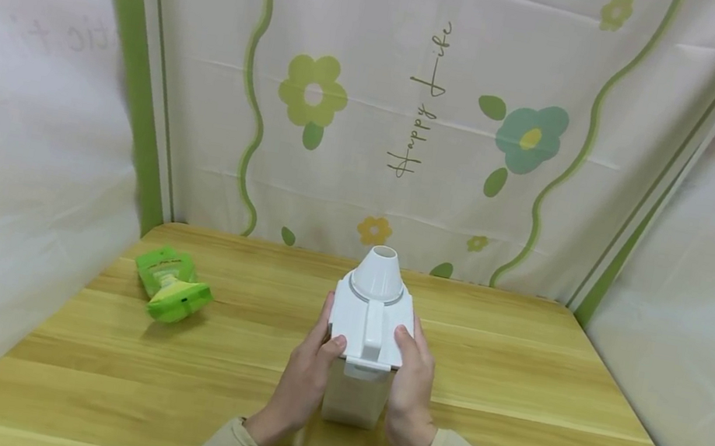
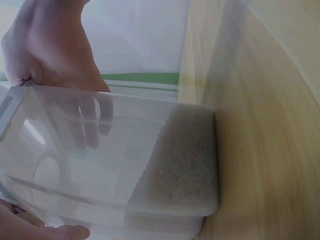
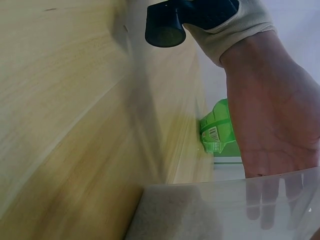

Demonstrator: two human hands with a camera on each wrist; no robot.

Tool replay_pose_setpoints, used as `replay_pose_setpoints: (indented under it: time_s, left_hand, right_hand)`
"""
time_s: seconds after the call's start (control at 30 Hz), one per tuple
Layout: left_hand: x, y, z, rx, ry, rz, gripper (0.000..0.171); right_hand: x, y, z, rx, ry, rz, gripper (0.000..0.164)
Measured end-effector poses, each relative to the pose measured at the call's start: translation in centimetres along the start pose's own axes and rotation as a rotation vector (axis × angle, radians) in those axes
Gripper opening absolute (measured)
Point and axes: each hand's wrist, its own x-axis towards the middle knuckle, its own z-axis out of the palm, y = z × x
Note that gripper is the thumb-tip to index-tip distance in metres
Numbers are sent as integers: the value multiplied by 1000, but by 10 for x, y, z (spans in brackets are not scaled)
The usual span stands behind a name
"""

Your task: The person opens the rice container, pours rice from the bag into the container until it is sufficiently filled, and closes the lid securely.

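Note:
A clear plastic storage container with a white lid stands upright on the wooden table, in front of the person. The lid carries a raised cone with an open top and a ridge down its middle. Pale grains that look like rice lie in its lower part, their surface sloping. The left hand grips the left side, its thumb at the lid's edge. On the opposite side the right hand holds it, thumb on top of the lid. Fingers of both hands show through the clear walls in the wrist views.
A crumpled green and yellow plastic packet lies at the table's left, near the back. Printed white curtains enclose the table at the back and both sides. A black wrist device sits at the left cuff.

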Motion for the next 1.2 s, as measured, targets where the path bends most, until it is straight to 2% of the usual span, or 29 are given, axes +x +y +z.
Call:
replay_pose_setpoints:
  time_s: [1.2]
  left_hand:
    - [0,-2,1,11,0,32,60]
  right_hand:
    - [0,0,0,8,17,-2,52]
